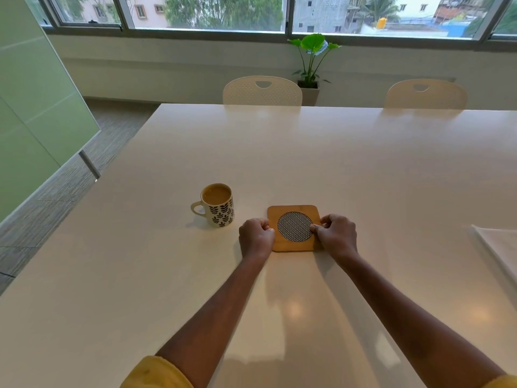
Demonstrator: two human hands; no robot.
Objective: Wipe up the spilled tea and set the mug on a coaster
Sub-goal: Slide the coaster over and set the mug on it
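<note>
A square wooden coaster [293,212] with a round black-and-white woven centre lies flat on the white table [307,152]. My left hand [255,238] grips its left edge with curled fingers. My right hand [337,236] pinches its right edge, thumb on top. A white mug [219,211] with a dark leaf pattern, full of milky tea, stands upright on the bare table to the left of the coaster, handle pointing left. No spilled tea shows on the tabletop.
A white cloth or napkin [500,245] lies at the table's right edge. Two cream chairs [263,91] [425,95] stand at the far side. A potted plant [310,63] sits by the window. The table's left edge drops to grey carpet.
</note>
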